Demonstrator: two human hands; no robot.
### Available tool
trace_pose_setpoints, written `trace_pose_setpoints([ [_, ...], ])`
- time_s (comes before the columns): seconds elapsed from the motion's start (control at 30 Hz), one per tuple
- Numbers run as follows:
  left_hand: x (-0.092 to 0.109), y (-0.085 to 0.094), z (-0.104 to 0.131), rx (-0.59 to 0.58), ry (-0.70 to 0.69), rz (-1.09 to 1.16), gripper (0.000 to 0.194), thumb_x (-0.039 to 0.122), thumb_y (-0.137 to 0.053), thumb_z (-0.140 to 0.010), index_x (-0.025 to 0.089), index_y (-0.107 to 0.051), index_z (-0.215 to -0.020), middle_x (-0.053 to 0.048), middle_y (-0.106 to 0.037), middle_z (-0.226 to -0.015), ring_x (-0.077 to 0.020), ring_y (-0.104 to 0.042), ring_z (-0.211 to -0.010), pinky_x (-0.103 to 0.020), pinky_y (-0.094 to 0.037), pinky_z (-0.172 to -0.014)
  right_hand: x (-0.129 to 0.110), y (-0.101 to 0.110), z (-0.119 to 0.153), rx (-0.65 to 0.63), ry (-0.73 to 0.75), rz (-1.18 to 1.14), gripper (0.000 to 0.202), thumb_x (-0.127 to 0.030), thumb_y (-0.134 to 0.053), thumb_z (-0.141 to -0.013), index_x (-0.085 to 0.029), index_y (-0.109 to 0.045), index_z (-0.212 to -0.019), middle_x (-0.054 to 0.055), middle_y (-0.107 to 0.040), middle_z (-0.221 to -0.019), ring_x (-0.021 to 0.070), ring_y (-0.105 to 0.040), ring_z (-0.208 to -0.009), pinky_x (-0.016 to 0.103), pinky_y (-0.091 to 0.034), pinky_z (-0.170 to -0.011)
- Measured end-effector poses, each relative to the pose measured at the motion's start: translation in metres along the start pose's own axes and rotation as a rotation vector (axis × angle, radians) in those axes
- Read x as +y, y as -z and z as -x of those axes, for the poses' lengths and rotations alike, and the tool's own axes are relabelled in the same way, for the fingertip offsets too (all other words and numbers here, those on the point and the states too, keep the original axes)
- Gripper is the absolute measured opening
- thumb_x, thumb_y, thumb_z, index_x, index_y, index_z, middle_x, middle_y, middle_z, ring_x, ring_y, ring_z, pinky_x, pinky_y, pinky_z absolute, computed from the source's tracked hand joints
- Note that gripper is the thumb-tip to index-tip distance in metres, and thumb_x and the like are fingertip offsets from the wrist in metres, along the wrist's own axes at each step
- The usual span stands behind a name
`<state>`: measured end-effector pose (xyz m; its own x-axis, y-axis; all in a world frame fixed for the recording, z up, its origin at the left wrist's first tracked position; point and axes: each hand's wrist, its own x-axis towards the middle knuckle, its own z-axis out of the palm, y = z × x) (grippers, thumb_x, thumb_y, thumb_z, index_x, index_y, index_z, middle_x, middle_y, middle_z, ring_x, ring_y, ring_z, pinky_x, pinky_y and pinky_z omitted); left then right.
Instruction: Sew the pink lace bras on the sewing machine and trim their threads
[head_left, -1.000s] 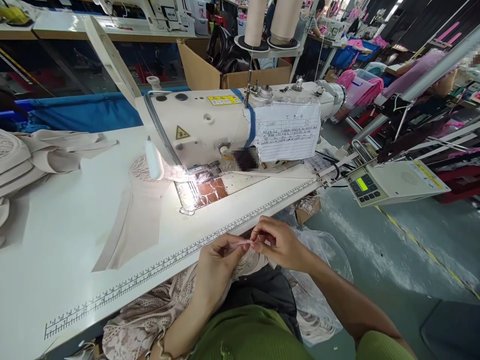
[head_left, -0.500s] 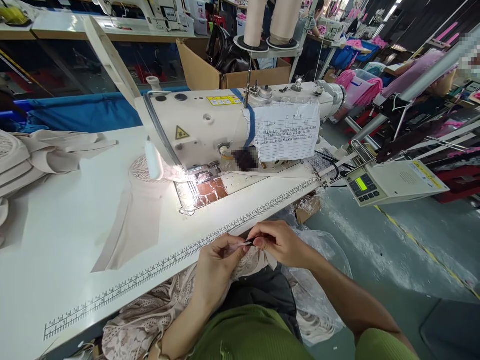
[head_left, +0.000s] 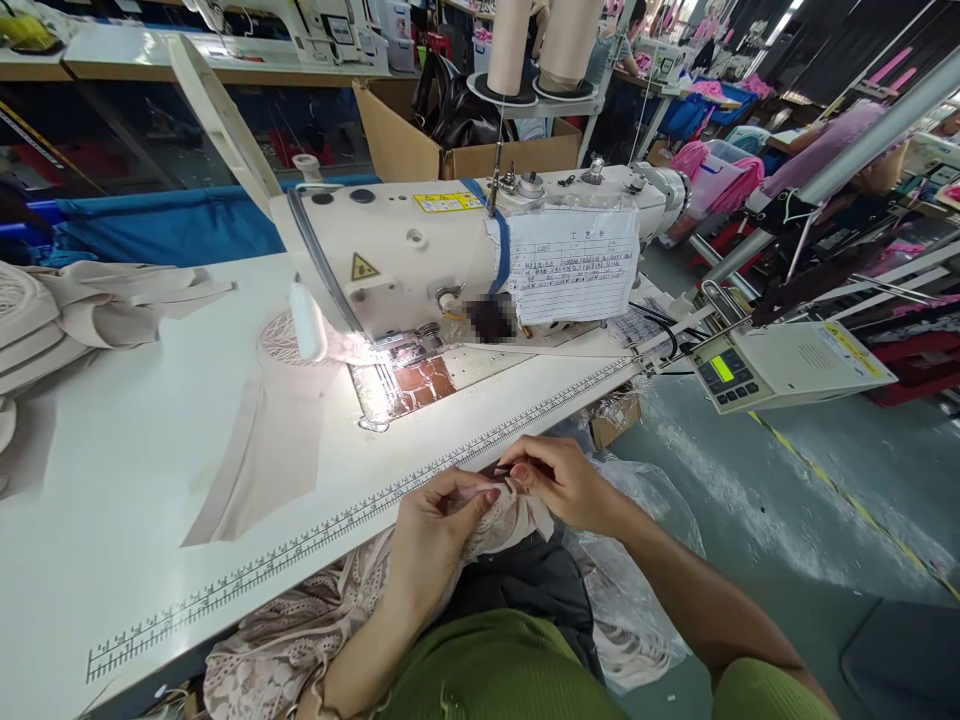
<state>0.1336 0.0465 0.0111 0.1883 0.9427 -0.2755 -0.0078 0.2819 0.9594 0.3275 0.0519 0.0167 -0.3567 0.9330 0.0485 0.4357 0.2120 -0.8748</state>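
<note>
Just off the table's front edge, my left hand (head_left: 435,530) pinches the beige lace fabric (head_left: 499,520) between thumb and fingers. My right hand (head_left: 566,485) is closed beside it at the fabric's upper edge, around a small dark tool, mostly hidden by the fingers. The lace hangs below both hands and bunches over my lap at the lower left. Beyond them stands a white sewing machine (head_left: 405,250) with its lamp lit. A beige piece with a round lace part (head_left: 270,440) lies flat on the table, reaching toward the needle area.
A beige fabric pile (head_left: 90,310) lies on the white table (head_left: 127,550) at the left. A control box (head_left: 795,365) juts out at the right. Behind the machine are thread cones (head_left: 510,45) and a cardboard box (head_left: 405,135). Plastic wrapping (head_left: 645,510) lies below, right of the table.
My right hand has shifted slightly up, and the dark tool has come away from my left fingertips and is less visible. More of the lace edge shows between the hands.
</note>
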Motion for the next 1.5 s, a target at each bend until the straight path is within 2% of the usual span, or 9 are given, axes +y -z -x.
trace_pose_setpoints([
  [0.13, -0.003, 0.000, -0.001, 0.015, -0.009, -0.009, 0.022, 0.037, -0.079, -0.069, 0.016, -0.076, -0.074, -0.005, -0.073, -0.071, -0.0164, -0.061, -0.063, -0.023, -0.046, -0.056, -0.003, 0.001, -0.001, -0.039, 0.020, 0.042, 0.028, -0.042, -0.052, -0.100, -0.018, -0.067, -0.094, 0.003, -0.067, -0.072, 0.0120, -0.055, -0.058, 0.021, -0.036, -0.054],
  [0.43, -0.001, -0.001, -0.001, 0.004, 0.018, 0.034, 0.023, 0.038, -0.081, -0.066, 0.017, -0.076, -0.072, -0.004, -0.074, -0.071, -0.0151, -0.061, -0.062, -0.023, -0.047, -0.059, 0.002, -0.005, 0.000, 0.023, -0.012, 0.059, 0.028, -0.042, -0.052, -0.100, -0.019, -0.067, -0.092, 0.001, -0.066, -0.070, 0.0120, -0.055, -0.058, 0.022, -0.036, -0.055],
  [0.6, 0.006, -0.002, 0.000, 0.014, 0.039, 0.016, 0.027, 0.043, -0.080, -0.067, 0.017, -0.076, -0.071, -0.005, -0.073, -0.067, -0.0152, -0.060, -0.058, -0.023, -0.047, -0.055, 0.012, -0.002, -0.005, 0.061, -0.079, -0.026, 0.046, -0.060, -0.043, -0.100, -0.018, -0.063, -0.103, -0.004, -0.049, -0.061, 0.0105, -0.040, -0.048, 0.024, -0.030, -0.049],
  [0.7, 0.007, -0.003, 0.000, 0.046, 0.048, 0.039, 0.029, 0.044, -0.080, -0.066, 0.016, -0.076, -0.072, -0.004, -0.072, -0.065, -0.0148, -0.059, -0.057, -0.023, -0.046, -0.053, 0.012, -0.004, -0.009, 0.014, -0.036, -0.064, 0.048, -0.067, -0.057, -0.090, -0.019, -0.061, -0.091, -0.007, -0.037, -0.063, 0.0092, -0.032, -0.050, 0.024, -0.027, -0.050],
  [0.83, 0.004, -0.006, -0.001, 0.074, 0.055, 0.109, 0.028, 0.043, -0.081, -0.065, 0.016, -0.075, -0.072, -0.004, -0.072, -0.065, -0.0131, -0.058, -0.057, -0.021, -0.043, -0.053, 0.009, -0.016, -0.010, 0.054, -0.029, -0.169, 0.049, -0.065, -0.074, -0.076, -0.019, -0.056, -0.072, -0.002, -0.048, -0.079, 0.0081, -0.035, -0.055, 0.024, -0.030, -0.050],
  [0.97, 0.002, -0.008, -0.004, 0.072, 0.044, 0.155, 0.029, 0.042, -0.081, -0.066, 0.015, -0.074, -0.073, -0.002, -0.069, -0.065, -0.0105, -0.052, -0.054, -0.020, -0.039, -0.050, 0.010, -0.028, -0.008, 0.155, -0.152, -0.338, 0.048, -0.062, -0.078, -0.074, -0.020, -0.056, -0.068, -0.005, -0.046, -0.061, 0.0090, -0.037, -0.052, 0.024, -0.031, -0.049],
  [1.07, -0.001, -0.004, -0.005, 0.052, 0.022, 0.159, 0.030, 0.042, -0.081, -0.066, 0.015, -0.072, -0.077, 0.002, -0.061, -0.060, -0.0083, -0.043, -0.051, -0.019, -0.032, -0.047, 0.011, -0.031, -0.006, 0.186, -0.220, -0.440, 0.046, -0.059, -0.081, -0.072, -0.020, -0.057, -0.069, -0.008, -0.043, -0.054, 0.0081, -0.039, -0.045, 0.023, -0.032, -0.046],
  [1.3, -0.011, 0.012, -0.011, -0.029, 0.030, -0.012, 0.028, 0.041, -0.076, -0.070, 0.015, -0.067, -0.077, 0.004, -0.051, -0.057, -0.0101, -0.040, -0.053, -0.021, -0.030, -0.049, 0.013, -0.031, -0.003, 0.210, -0.228, -0.506, 0.036, -0.051, -0.077, -0.080, -0.021, -0.057, -0.077, -0.007, -0.056, -0.048, 0.0133, -0.056, -0.041, 0.025, -0.036, -0.046],
  [1.5, -0.013, 0.008, -0.015, -0.046, 0.033, -0.022, 0.028, 0.042, -0.074, -0.070, 0.016, -0.064, -0.072, 0.002, -0.053, -0.060, -0.0107, -0.042, -0.054, -0.023, -0.033, -0.050, 0.014, -0.032, -0.002, 0.257, -0.245, -0.450, 0.036, -0.054, -0.073, -0.082, -0.021, -0.059, -0.083, -0.003, -0.063, -0.054, 0.0097, -0.046, -0.040, 0.024, -0.027, -0.041],
])
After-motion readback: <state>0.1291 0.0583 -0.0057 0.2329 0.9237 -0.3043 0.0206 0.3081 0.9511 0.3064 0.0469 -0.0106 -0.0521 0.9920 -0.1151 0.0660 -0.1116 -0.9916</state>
